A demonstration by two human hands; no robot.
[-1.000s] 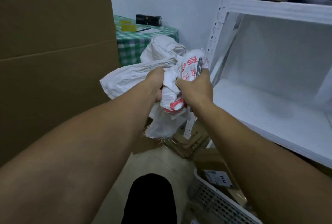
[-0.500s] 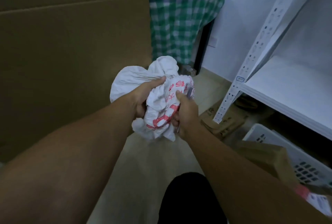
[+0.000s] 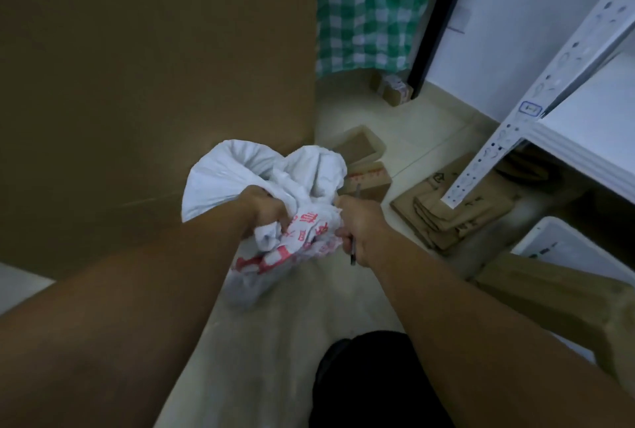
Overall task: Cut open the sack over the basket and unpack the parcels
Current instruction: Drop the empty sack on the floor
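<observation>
Both hands bunch the emptied sack!
Left hand (image 3: 264, 209) and right hand (image 3: 360, 225) clamp the sack (image 3: 275, 194), likely balling it up; right also pins a thin cutter (image 3: 354, 249).

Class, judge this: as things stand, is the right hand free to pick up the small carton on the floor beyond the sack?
Probably not: the right hand grips the crumpled sack and a thin blade.

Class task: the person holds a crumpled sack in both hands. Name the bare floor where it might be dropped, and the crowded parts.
Free: pale floor beneath the sack, between big cardboard box and black shoe. Crowded: flattened cartons by the shelf post, small boxes behind the sack.
</observation>
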